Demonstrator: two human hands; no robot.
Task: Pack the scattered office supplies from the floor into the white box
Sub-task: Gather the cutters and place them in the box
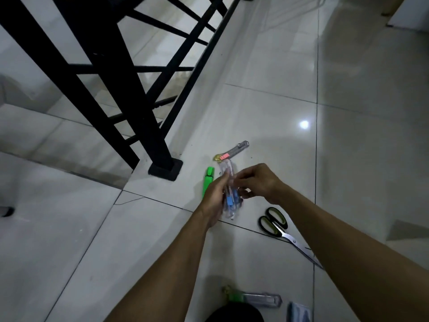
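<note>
Both hands hold a clear plastic packet point(228, 177) with blue items inside, above the tiled floor. My left hand point(214, 198) grips its left side and my right hand point(260, 182) pinches its right edge. A green highlighter point(207, 181) lies on the floor just left of the hands. Beyond them lies a grey cutter with a pink slider point(234, 152). Black-and-green-handled scissors point(282, 228) lie to the right, blades pointing toward me. A second cutter with a green slider point(253, 298) lies near the bottom edge. The white box is not in view.
A black metal railing point(130, 94) with a square post base point(165, 169) stands left of the supplies, with a stairwell drop behind it. A small bluish object point(298, 311) sits at the bottom edge. Glossy tile stretches to the right.
</note>
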